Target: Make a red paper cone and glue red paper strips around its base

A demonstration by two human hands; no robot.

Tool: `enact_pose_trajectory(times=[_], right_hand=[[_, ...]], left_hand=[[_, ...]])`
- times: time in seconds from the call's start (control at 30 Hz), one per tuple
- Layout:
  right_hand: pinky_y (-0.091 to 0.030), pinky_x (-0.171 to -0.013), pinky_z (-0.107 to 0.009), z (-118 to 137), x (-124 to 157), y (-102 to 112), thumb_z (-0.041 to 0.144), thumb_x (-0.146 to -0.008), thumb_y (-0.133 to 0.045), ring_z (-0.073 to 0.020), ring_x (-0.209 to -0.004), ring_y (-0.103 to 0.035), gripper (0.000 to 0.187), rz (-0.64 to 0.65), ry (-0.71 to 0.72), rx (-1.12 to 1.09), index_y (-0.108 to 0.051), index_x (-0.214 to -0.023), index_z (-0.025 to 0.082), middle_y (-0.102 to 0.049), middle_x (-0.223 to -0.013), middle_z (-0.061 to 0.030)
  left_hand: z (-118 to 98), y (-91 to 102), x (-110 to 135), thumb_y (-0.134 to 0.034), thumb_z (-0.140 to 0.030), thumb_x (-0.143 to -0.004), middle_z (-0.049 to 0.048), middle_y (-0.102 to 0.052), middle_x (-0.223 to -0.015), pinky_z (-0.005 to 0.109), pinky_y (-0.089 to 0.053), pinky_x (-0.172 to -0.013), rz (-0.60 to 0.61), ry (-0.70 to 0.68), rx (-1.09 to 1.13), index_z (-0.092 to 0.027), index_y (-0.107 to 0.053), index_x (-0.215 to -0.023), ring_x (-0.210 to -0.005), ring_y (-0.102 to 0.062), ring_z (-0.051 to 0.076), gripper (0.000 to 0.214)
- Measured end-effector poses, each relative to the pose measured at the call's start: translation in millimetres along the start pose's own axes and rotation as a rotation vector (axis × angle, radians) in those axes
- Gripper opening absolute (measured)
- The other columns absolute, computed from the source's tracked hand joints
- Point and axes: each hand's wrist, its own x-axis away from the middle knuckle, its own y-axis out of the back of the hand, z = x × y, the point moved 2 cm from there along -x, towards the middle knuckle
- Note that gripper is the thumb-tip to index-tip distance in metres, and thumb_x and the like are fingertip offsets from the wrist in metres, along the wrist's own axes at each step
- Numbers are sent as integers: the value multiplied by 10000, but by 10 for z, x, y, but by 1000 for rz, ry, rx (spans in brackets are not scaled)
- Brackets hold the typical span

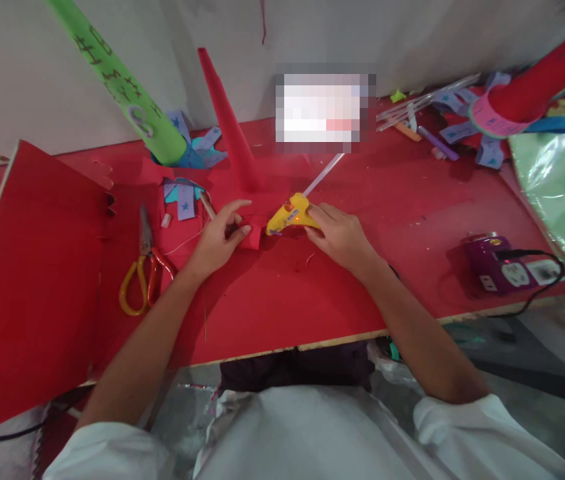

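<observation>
Head view: my right hand (342, 235) is closed around the handle of a yellow glue gun (289, 215), its nozzle just beside a red piece (255, 237) on the red desk (392, 200). A clear glue stick (323, 175) projects from the gun. My left hand (217, 237) is curled, thumb at the red piece; whether it grips, I cannot tell. Scissors (147, 240) lie to its left; a red cone (229, 127) stands beyond.

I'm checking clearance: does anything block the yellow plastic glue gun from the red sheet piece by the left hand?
Nothing visible: the glue gun, in the right hand, points toward the red piece by the left hand.
</observation>
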Motion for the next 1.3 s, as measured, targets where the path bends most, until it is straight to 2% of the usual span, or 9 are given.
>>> enact_pose_trajectory(times=[0.27,0.4,0.47,0.6,0.7,0.8,0.93,1.1,1.3], right_hand=[[-533,-751,-362,14,-2,-3,209,-1023,-532,-300,-1032,-725,308,-9,-1,10,-667,-1299,186,-765,-1116,-138],[-521,-720,-349,19,-7,-6,206,-1019,-537,-298,-1028,-731,315,-12,-2,22,-665,-1304,172,-766,-1108,-138],[-520,-718,-350,19,-8,-7,207,-1019,-535,-299,-1022,-732,314,-10,-6,24,-664,-1303,170,-766,-1114,-142],[-515,-722,-354,18,-7,-11,206,-1018,-533,-300,-1017,-726,309,5,-20,6,-660,-1296,169,-762,-1124,-145],[-503,-719,-348,17,-6,-13,206,-1016,-536,-296,-1016,-721,303,-1,-29,-8,-663,-1289,175,-755,-1102,-137],[-490,-706,-339,18,-6,-17,204,-1009,-541,-291,-1001,-716,322,-4,-33,-13,-656,-1309,185,-751,-1066,-122],[-499,-707,-341,24,-7,-20,207,-1012,-546,-289,-1000,-718,316,-11,-38,-8,-662,-1306,182,-752,-1082,-127],[-534,-750,-368,31,-17,-23,208,-1020,-538,-301,-1014,-725,320,-8,-44,-21,-661,-1314,178,-752,-1124,-143],[-515,-727,-356,46,-38,-18,191,-1017,-540,-300,-1014,-727,325,-1,-40,-4,-662,-1316,162,-752,-1087,-136]], left_hand=[[1,-12,-7,-661,-315,-974,-15,-559,-851,255,-477,-717,-20,1,-2,-237,-619,-1429,-724,-519,125,464],[-69,92,4,-689,-407,-971,11,-622,-959,278,-495,-799,-34,14,-97,-236,-623,-1431,-824,-566,140,495],[-97,172,12,-741,-453,-930,2,-617,-951,272,-484,-763,21,51,-104,-244,-593,-1475,-793,-556,135,602],[-115,272,32,-837,-479,-837,-5,-606,-945,259,-453,-680,209,121,-125,-274,-544,-1544,-739,-534,128,792],[-106,266,32,-792,-441,-877,0,-592,-952,261,-467,-700,195,92,-149,-270,-589,-1503,-760,-538,131,679],[-79,211,16,-726,-368,-926,3,-594,-929,274,-494,-756,112,42,-147,-251,-634,-1428,-799,-557,142,524],[-14,149,-8,-686,-318,-946,-4,-592,-867,281,-491,-769,24,49,-95,-215,-672,-1320,-777,-560,138,389],[43,131,-11,-668,-341,-968,-18,-573,-841,281,-449,-738,14,85,-73,-206,-691,-1302,-726,-540,123,361],[40,138,-8,-658,-368,-978,0,-613,-865,279,-478,-751,29,86,-93,-213,-723,-1298,-750,-558,133,362]])
